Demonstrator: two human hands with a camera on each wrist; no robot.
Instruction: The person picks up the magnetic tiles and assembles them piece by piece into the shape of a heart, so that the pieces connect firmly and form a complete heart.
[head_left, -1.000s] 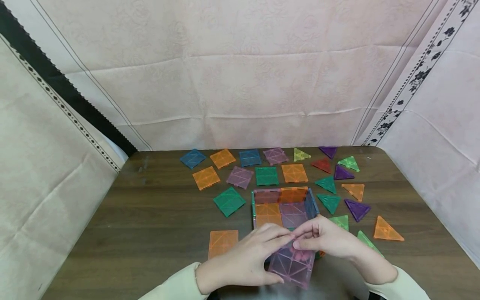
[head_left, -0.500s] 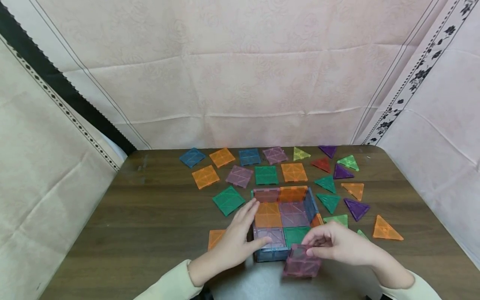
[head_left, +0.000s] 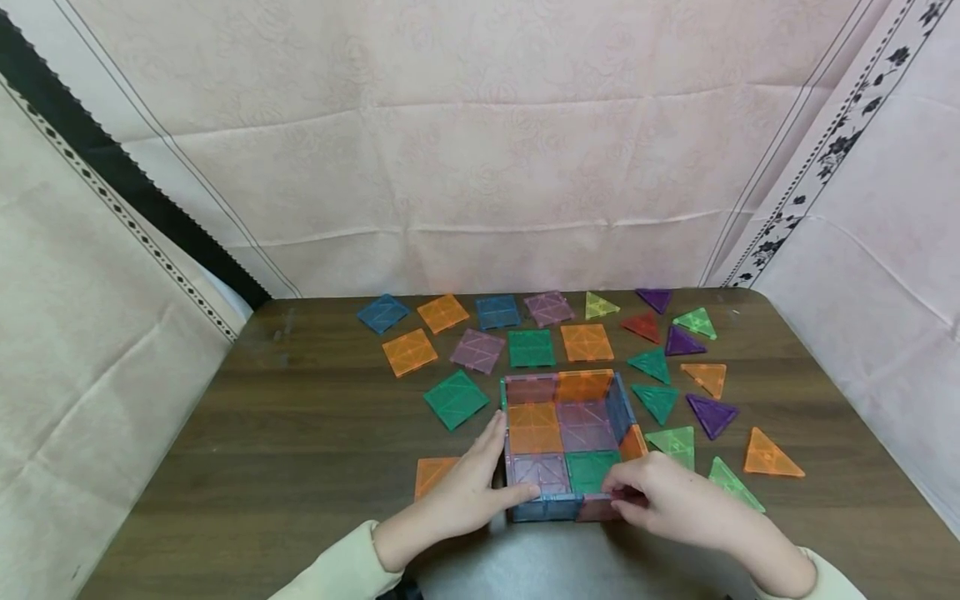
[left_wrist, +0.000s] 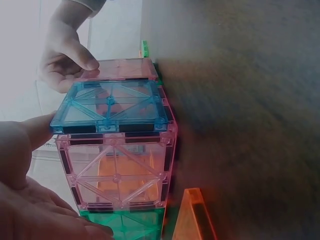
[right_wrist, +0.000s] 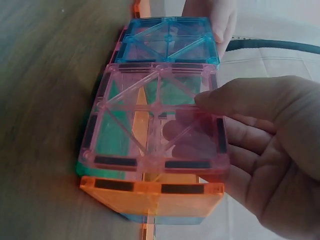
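Note:
A low open box (head_left: 587, 427) of translucent square magnetic tiles stands in front of me, with a floor of orange, purple and green squares. My right hand (head_left: 675, 504) pinches a pink magnetic tile (right_wrist: 127, 90) between thumb and fingers. That tile stands upright at the right part of the front side, beside a blue tile (left_wrist: 110, 100) in the front wall. My left hand (head_left: 465, 496) lies along the left wall, fingers extended, its thumb at the blue tile's top edge. An orange tile (right_wrist: 155, 197) forms the right wall near the front corner.
Loose square tiles, such as a green one (head_left: 456, 400) and an orange one (head_left: 409, 353), lie behind and left of the box. Another orange square (head_left: 433, 477) is partly behind the left hand. Triangles, including an orange one (head_left: 772, 456), are scattered at the right. Cloth (head_left: 480, 150) hangs around the table.
The left hand has let go of the pink tile and moved left to the box's side. The right hand has brought the tile to the front right side and stood it upright.

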